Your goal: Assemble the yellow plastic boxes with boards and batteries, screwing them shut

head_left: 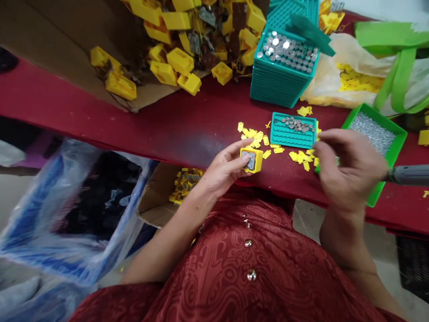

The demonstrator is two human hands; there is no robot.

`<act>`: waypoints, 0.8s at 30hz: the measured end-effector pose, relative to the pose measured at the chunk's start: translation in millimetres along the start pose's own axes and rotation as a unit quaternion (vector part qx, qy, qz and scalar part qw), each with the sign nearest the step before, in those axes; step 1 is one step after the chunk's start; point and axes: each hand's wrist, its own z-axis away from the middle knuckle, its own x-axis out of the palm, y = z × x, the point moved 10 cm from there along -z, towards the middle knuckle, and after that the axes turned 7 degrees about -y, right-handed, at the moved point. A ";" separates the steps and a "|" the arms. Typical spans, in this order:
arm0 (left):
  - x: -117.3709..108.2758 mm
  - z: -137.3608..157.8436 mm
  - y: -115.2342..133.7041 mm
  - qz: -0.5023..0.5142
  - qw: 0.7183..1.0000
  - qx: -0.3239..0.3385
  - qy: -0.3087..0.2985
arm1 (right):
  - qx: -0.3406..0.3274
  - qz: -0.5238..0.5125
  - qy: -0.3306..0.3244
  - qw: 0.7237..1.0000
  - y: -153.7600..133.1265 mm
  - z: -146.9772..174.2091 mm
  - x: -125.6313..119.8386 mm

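My left hand (pixel 231 163) is closed around a small yellow plastic casing (pixel 258 161). Its open side faces up and shows a grey block (pixel 250 157) inside, with my thumb pressing on that block. My right hand (pixel 351 165) hovers by the right end of a shallow teal tray (pixel 295 142), thumb and fingers bent toward each other; whatever they pinch, if anything, is hidden. Small round metal discs (pixel 297 124) lie in the tray's upper rows. Loose flat yellow pieces (pixel 256 136) are scattered around the tray. A grey pen-shaped tool (pixel 410 175) reaches in beside my right wrist.
A green bin (pixel 400 134) of small metal parts is at right. Behind stands a teal tray stack (pixel 279 82) topped with discs. A cardboard box (pixel 77 58) spills yellow casings at back left. Below the table edge sit another box (pixel 152 201) and a plastic-lined blue crate (pixel 36 228).
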 end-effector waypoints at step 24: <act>-9.2 -2.8 0.4 0.001 0.999 -0.014 -0.033 | 0.134 0.190 -0.183 0.955 92.5 -75.6 101.0</act>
